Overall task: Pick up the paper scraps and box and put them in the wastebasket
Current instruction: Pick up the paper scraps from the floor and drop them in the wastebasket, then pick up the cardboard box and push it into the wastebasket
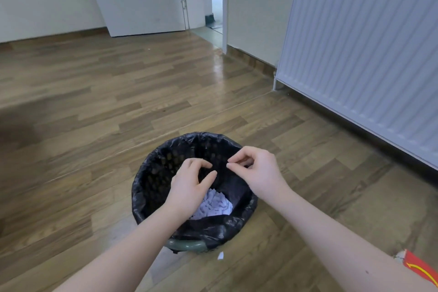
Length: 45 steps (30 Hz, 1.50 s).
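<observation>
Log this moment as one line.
left hand: open above wastebasket | right hand: pinched, contents unclear | paper scraps: in wastebasket | stray scrap: on floor | red box: on floor

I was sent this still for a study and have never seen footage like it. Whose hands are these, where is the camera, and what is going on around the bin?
The camera is worn on a person's head, looking down at their own bare arms. Both hands hover over a wastebasket lined with a black bag. Crumpled paper scraps already lie inside. The left hand is open and looks empty. The right hand pinches its fingertips together; whether it holds a scrap is too small to tell. One small scrap lies on the wooden floor by the basket, and a red box shows at the lower right edge.
</observation>
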{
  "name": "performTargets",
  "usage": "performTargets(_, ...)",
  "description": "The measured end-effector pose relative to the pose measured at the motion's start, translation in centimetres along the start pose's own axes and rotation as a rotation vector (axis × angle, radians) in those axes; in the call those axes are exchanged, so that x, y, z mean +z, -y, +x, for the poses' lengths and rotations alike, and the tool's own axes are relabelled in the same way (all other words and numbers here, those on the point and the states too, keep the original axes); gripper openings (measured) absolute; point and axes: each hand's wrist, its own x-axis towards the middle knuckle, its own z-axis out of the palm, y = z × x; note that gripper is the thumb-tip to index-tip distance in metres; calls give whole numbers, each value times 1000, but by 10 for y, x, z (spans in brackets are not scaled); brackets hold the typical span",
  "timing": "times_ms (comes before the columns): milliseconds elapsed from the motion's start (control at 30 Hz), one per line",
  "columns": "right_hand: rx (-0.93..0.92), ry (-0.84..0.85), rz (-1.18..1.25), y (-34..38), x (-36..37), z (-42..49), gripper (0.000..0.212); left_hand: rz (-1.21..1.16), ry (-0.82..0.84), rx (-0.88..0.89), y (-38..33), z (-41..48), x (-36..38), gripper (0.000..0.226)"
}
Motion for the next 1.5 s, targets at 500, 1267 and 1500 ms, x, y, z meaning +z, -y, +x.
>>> performTargets(500, 248, -180, 41, -99, -88, -86, 8, -195, 201, 419, -98, -32, 102, 23)
performTargets(1267, 994, -474, 449, -278, -210, -225, 36, -230, 957, -61, -163, -103, 352, 60)
performTargets(1500, 716, -390, 501, -201, -194, -157, 21, -213, 582, 147, -173, -64, 241, 51)
